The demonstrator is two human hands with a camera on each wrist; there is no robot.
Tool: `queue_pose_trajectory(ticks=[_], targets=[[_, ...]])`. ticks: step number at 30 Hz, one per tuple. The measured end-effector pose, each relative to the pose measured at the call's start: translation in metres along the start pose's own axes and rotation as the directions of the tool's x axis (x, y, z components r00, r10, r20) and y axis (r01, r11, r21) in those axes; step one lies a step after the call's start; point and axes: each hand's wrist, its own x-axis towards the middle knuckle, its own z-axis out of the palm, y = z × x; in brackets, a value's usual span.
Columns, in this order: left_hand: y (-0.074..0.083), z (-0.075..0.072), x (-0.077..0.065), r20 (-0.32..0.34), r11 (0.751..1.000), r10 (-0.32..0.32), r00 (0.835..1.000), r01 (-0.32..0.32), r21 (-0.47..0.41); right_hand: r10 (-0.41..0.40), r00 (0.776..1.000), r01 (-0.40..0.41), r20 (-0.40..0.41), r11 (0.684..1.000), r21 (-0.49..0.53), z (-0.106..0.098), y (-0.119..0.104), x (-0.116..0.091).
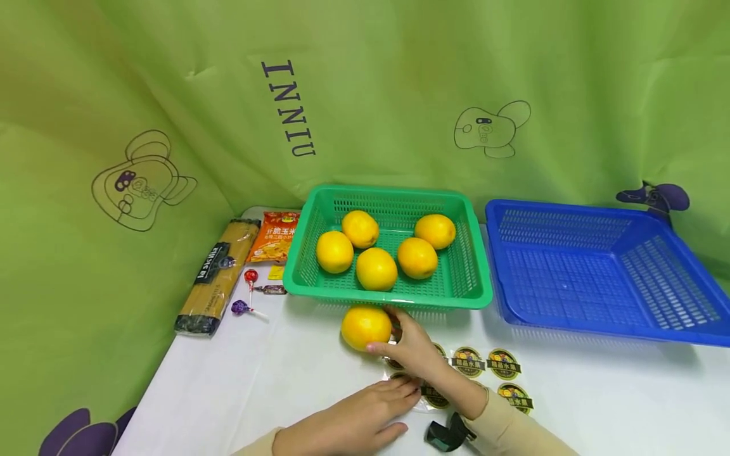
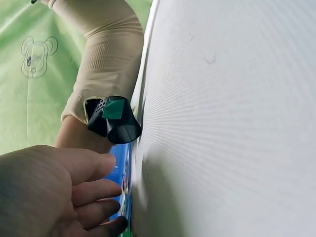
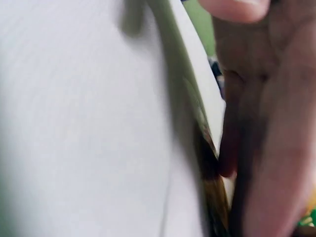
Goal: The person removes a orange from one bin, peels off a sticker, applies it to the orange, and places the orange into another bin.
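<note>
A yellow lemon (image 1: 366,327) stands on the white table just in front of the green basket (image 1: 388,299). My right hand (image 1: 419,348) holds its right side, with the thumb at the front and the fingers behind, partly hidden. In the right wrist view, the fingers (image 3: 291,123) of that hand fill the right side. Palm down, my left hand (image 1: 365,415) has its fingers extended over the left edge of a sheet of round fruit stickers (image 1: 467,362). The left wrist view shows this hand (image 2: 59,192) with nothing gripped. Several more lemons (image 1: 376,269) lie in the green basket.
A blue basket (image 1: 570,326) stands at the right. Along the left lie a pack of noodles (image 1: 219,278), an orange snack bag (image 1: 274,235) and lollipops (image 1: 240,308). A black wrist-worn device (image 1: 447,434) sits by my right sleeve. Green cloth hangs behind.
</note>
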Motion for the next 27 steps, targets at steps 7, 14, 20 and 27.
queue_pose_trajectory(ticks=[7, 14, 20, 27], targets=[[-0.005, 0.0, 0.003, -0.111, 0.995, -0.011, 0.994, 0.0, -0.101, 0.004, 1.0, -0.004, 0.022, 1.0, -0.006, -0.035, 0.016, -0.022], [-0.011, 0.0, 0.004, -0.146, 0.982, -0.119, 0.982, 0.095, -0.166, -0.102, 0.988, 0.127, 0.114, 0.964, -0.235, -0.053, 0.033, -0.036], [-0.01, 0.001, 0.016, -0.166, 0.972, -0.213, 0.963, 0.193, -0.131, -0.197, 0.972, 0.228, 0.126, 0.916, -0.331, -0.058, 0.042, -0.04], [-0.011, 0.013, 0.028, -0.187, 0.929, -0.35, 0.918, 0.314, -0.195, -0.209, 0.977, 0.206, 0.029, 0.91, -0.36, -0.057, 0.047, -0.044]])
